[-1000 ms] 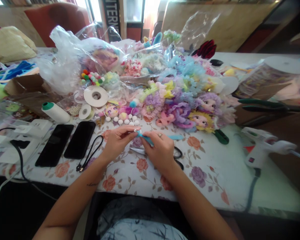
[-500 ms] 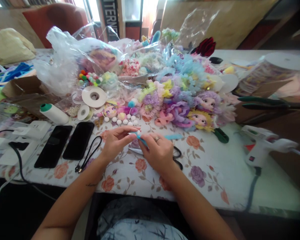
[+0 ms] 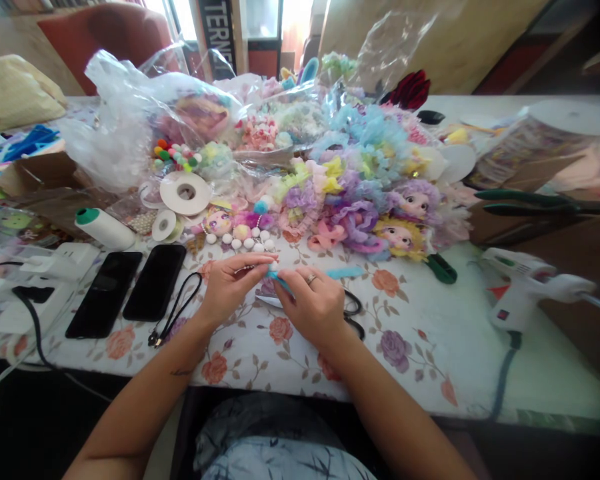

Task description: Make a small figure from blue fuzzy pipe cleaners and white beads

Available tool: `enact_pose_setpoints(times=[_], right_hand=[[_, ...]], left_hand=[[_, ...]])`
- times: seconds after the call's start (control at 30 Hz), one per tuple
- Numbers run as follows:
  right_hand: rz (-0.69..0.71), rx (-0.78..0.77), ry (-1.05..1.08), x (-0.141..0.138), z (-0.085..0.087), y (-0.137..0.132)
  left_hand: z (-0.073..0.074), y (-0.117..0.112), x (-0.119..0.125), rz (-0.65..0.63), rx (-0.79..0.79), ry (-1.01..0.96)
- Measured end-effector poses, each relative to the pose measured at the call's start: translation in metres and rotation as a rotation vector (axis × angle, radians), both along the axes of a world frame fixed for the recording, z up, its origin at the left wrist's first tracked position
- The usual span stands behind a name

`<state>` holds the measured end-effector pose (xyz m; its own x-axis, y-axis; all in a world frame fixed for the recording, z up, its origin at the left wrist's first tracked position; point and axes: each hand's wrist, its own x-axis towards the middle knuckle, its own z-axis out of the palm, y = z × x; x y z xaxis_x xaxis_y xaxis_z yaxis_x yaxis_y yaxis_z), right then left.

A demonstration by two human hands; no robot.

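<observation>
While your left hand (image 3: pixel 233 283) pinches a white bead (image 3: pixel 274 266), your right hand (image 3: pixel 314 305) grips the blue pipe cleaner (image 3: pixel 343 273) steady. Both meet above the floral tablecloth (image 3: pixel 420 347), scissors (image 3: pixel 353 315) within reach.

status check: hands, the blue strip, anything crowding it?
Left hand and right hand both pinch blue strip over floral tablecloth. Scissors lie partly under right hand. Doll pile just beyond.

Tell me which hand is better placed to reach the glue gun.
Right, probably. The glue gun lies on the table's right side, beyond the right hand. The left hand sits further away and would have to cross over. Both pinch the blue strip.
</observation>
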<state>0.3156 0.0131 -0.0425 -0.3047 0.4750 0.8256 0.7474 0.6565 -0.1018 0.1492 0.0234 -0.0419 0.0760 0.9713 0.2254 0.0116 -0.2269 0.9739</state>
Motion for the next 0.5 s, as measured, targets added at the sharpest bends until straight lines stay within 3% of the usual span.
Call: enact_pose_setpoints(times=[0.33,0.5], right_hand=[[0.012,0.008,0.005,0.0006,-0.0018,0.0013],[0.021,-0.068,0.058,0.0007,-0.0011,0.0014]], left_hand=[[0.0009,0.0004,-0.0023,0.029,0.079,0.076],[0.0015,0.0000,-0.0019,0.003,0.097,0.073]])
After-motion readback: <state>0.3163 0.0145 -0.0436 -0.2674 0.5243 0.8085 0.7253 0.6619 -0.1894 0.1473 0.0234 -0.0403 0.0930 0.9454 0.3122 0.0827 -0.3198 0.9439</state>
